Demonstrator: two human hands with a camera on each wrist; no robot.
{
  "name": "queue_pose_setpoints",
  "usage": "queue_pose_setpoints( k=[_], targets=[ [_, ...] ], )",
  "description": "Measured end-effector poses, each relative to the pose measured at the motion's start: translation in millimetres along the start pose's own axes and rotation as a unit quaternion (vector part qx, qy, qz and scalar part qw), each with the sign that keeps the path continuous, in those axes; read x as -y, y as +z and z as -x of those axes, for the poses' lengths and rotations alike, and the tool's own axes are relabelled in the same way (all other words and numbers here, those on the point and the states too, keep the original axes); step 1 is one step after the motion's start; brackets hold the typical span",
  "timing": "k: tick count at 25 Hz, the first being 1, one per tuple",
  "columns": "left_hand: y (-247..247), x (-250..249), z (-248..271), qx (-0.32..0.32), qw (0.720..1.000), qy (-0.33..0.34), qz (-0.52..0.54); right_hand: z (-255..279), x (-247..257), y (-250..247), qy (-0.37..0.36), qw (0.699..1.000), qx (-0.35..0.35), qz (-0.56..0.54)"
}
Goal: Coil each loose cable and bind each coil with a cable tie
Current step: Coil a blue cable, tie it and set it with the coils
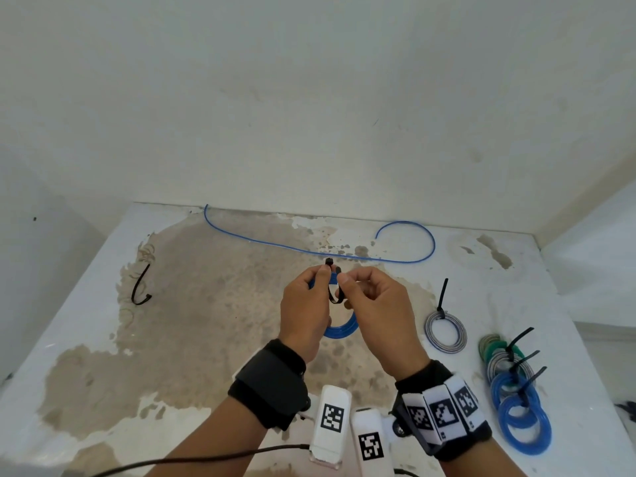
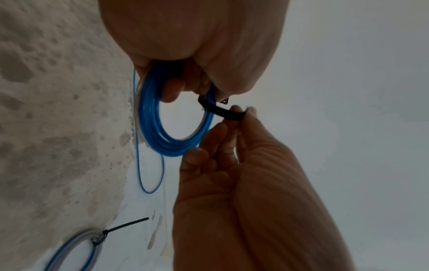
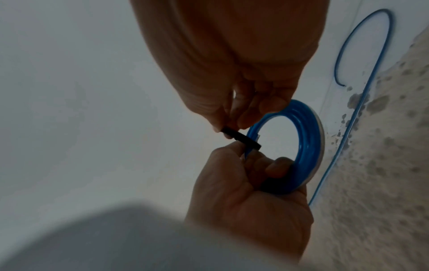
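Note:
Above the middle of the table, my left hand [image 1: 323, 273] grips a blue cable coil [image 1: 340, 330] by its top, fingers curled through the ring. A black cable tie [image 1: 335, 296] loops around the coil beside those fingers, its head sticking up above my left thumb. My right hand [image 1: 344, 280] pinches the tie's strap between thumb and forefinger. In the left wrist view the coil [image 2: 150, 119] hangs from my left hand [image 2: 185, 88] and the tie [image 2: 223, 111] runs to my right hand [image 2: 236, 117]. The right wrist view shows the same pinch [image 3: 232, 128] on the tie [image 3: 241, 139] next to the coil [image 3: 308, 139].
A loose blue cable [image 1: 292, 247] lies stretched along the back of the worn table [image 1: 206, 339]. A spare black tie [image 1: 139, 287] lies at the left. At the right sit a bound grey coil [image 1: 445, 333] and a row of several bound coils [image 1: 516, 390]. Walls close the back and sides.

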State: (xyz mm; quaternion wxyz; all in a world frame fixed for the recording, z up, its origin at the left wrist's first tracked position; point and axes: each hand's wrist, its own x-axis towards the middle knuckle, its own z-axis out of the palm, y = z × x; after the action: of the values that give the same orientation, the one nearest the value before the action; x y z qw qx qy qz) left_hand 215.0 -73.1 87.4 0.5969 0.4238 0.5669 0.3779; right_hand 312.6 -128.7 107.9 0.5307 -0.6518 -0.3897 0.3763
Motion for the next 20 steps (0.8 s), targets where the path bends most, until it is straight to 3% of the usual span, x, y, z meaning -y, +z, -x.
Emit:
queue_pose_setpoints(
  k=[8,15,20],
  targets=[
    [0,-2,7,0.001,0.995,0.084,-0.052,-6,4,-4,0.052,0.999,-0.008,0.003],
    [2,1,12,0.026,0.992,0.108,-0.066,-6,10,-5,0.064,0.998,-0.019,0.001],
    [-3,-1,15,0.035,0.986,0.14,-0.08,-6,15,-7,0.111,0.993,-0.011,-0.049]
  ],
)
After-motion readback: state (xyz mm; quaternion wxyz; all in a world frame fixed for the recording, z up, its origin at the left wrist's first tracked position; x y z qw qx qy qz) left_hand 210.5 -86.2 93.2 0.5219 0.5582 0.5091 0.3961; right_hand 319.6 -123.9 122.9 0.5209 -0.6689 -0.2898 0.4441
